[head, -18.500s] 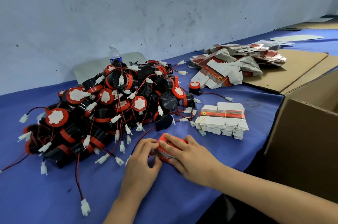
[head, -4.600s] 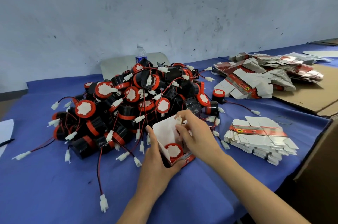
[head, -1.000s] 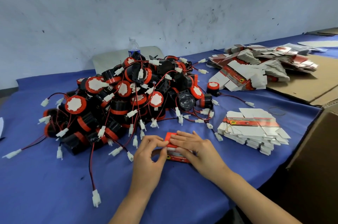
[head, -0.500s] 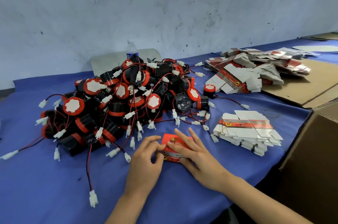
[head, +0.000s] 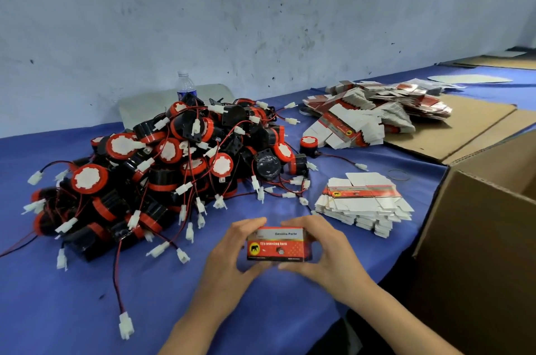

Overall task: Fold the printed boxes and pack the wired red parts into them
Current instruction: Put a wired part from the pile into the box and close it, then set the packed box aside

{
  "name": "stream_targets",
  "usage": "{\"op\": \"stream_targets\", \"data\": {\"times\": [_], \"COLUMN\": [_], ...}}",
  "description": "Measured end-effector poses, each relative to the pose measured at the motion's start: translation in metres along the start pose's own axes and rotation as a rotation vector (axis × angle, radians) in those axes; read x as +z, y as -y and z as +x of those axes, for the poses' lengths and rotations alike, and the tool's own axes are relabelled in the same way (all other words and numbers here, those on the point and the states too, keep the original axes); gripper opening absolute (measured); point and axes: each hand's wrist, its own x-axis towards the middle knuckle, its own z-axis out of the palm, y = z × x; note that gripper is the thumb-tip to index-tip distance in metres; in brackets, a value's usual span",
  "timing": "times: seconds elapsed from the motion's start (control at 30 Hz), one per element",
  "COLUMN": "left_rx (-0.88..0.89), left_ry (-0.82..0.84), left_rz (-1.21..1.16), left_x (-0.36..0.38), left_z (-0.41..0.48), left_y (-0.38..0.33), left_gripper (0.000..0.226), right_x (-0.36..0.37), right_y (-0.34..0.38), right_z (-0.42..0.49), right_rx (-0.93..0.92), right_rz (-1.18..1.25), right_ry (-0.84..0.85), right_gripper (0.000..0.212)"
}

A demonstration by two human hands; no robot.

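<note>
Left hand [head: 229,253] and right hand [head: 324,253]: both grasping one closed printed box [head: 278,244], one hand at each end, fingers curled over its top edge and thumbs at its lower edge. Box: red, flaps shut, printed front face turned toward the person, showing a yellow panel with an elephant; whether its underside touches the counter [head: 87,311] cannot be told. Counter: covered in blue cloth. White connector [head: 126,325] on a red wire: nearer than the left hand and to its left, lying loose on the cloth. Brown carton [head: 478,238]: to the right of the right hand, at the counter's edge, top open. Stack of flat box blanks [head: 362,204]: just beyond the right hand and slightly right, white sides up, red printed strip across the top blank. Pile of wired red parts [head: 162,175]: beyond the left hand and spreading left, black bodies with red rims and white faces, red-and-black leads with white plugs trailing toward the hands. Rubber band [head: 398,175]: beyond the stack. Single red part [head: 307,144]: just right of the pile, upright. Heap of flat printed blanks [head: 377,114]: farther right, partly on a cardboard sheet [head: 464,128]. Water bottle [head: 186,88]: behind the pile, near the wall [head: 261,21].
</note>
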Motion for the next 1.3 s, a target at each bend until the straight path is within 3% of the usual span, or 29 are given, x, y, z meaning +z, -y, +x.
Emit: {"op": "stream_targets", "data": {"times": [0.07,0.2,0.27,0.33,0.4,0.47,0.53,0.57,0.63,0.7,0.73,0.8,0.87,1.0,1.1,1.2,1.3], "left_rx": [-0.086,-0.174,-0.181,-0.198,-0.206,-0.193,-0.181,-0.185,-0.198,-0.212,-0.221,-0.235,-0.248,-0.24,-0.229,-0.233,-0.242], "left_ry": [-0.029,-0.079,-0.055,-0.026,-0.007,-0.009,-0.011,-0.009,-0.005,-0.011,-0.013,-0.015,-0.013,-0.007,-0.008,-0.013,-0.005], "left_rz": [-0.071,-0.157,-0.154,-0.148,-0.13,-0.104,-0.086,-0.083,-0.074,-0.068,-0.071,-0.078,-0.081,-0.078,-0.069,-0.067,-0.066], "left_x": [0.0,-0.001,0.0,0.0,0.001,0.002,0.002,0.002,0.003,0.003,0.003,0.003,0.003,0.003,0.002,0.001,0.0], "left_z": [0.0,0.0,0.002,0.003,0.004,0.005,0.006,0.006,0.006,0.005,0.005,0.005,0.005,0.005,0.004,0.004,0.004], "left_y": [0.002,0.008,0.008,0.009,0.011,0.015,0.018,0.018,0.018,0.017,0.017,0.017,0.017,0.014,0.011,0.01,0.008], "left_gripper": [0.07,0.072,0.073,0.075,0.078,0.085,0.09,0.09,0.09,0.088,0.086,0.084,0.083,0.079,0.077,0.075,0.073], "right_x": [-0.013,-0.064,-0.102,-0.137,-0.164,-0.173,-0.168,-0.161,-0.144,-0.129,-0.126,-0.122,-0.119,-0.119,-0.119,-0.13,-0.142], "right_y": [0.006,0.021,0.031,0.037,0.034,0.029,0.017,0.009,-0.007,-0.032,-0.046,-0.064,-0.074,-0.074,-0.072,-0.067,-0.06], "right_z": [0.002,0.019,0.028,0.033,0.032,0.03,0.032,0.034,0.041,0.045,0.047,0.048,0.046,0.043,0.043,0.047,0.054], "right_rx": [0.153,0.331,0.251,0.059,-0.081,-0.098,0.031,0.135,0.325,0.421,0.477,0.589,0.63,0.535,0.48,0.513,0.49], "right_rz": [0.198,1.061,1.381,1.633,1.795,1.855,1.74,1.556,0.816,-0.003,-0.258,-0.536,-0.664,-0.78,-0.887,-0.834,-0.678], "right_ry": [-0.134,-0.52,-0.688,-0.843,-0.98,-1.029,-0.97,-0.906,-0.708,-0.311,-0.071,0.328,0.49,0.409,0.462,0.564,0.602], "right_gripper": [0.046,0.033,0.034,0.054,0.052,0.055,0.059,0.05,0.027,0.035,0.048,0.072,0.081,0.068,0.067,0.067,0.036]}}
